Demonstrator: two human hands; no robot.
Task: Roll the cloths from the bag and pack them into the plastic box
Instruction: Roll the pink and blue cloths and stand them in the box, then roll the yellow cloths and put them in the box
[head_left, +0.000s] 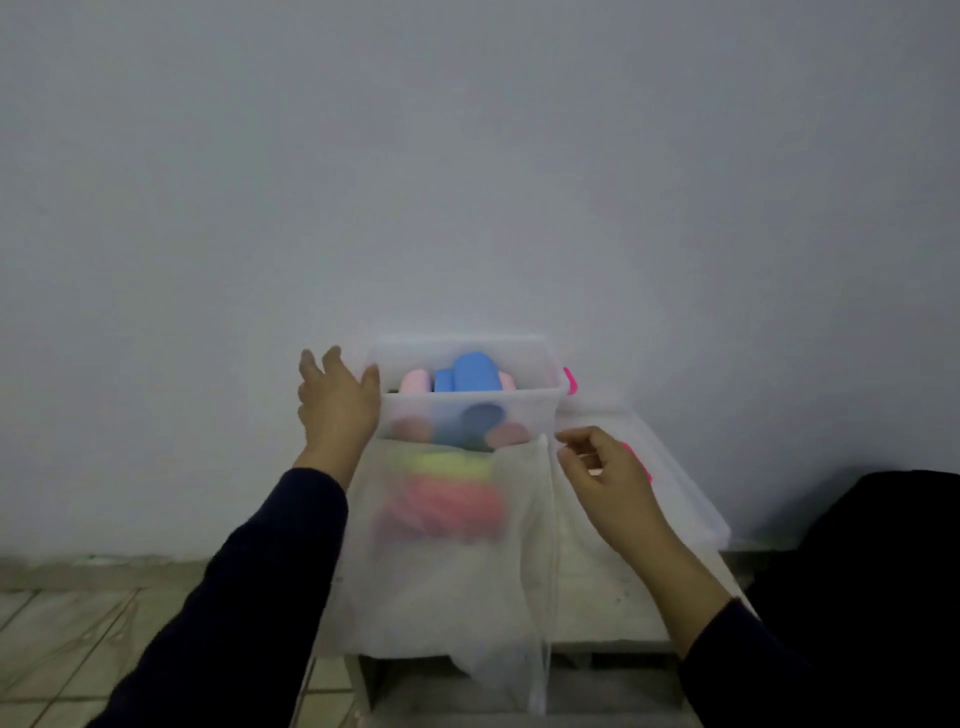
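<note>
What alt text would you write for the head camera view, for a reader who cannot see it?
A person's left hand touches the left end of a clear plastic box holding rolled blue and pink cloths, against a pale wall. In front lies a white mesh bag with more coloured cloths inside; the right hand, fingers curled, is beside it.

Whole frame soft with motion blur. Cloths in the mesh bag (447, 545) read only as yellow-green and pink smears; count unclear. Rolled cloths (470, 374) partly hidden behind the frosted plastic box (530, 410) wall. Left hand (335, 405) covers the box's left end. Box lid (675, 499) partly behind the right hand (602, 475). Both sleeves cut off at the bottom edge.
</note>
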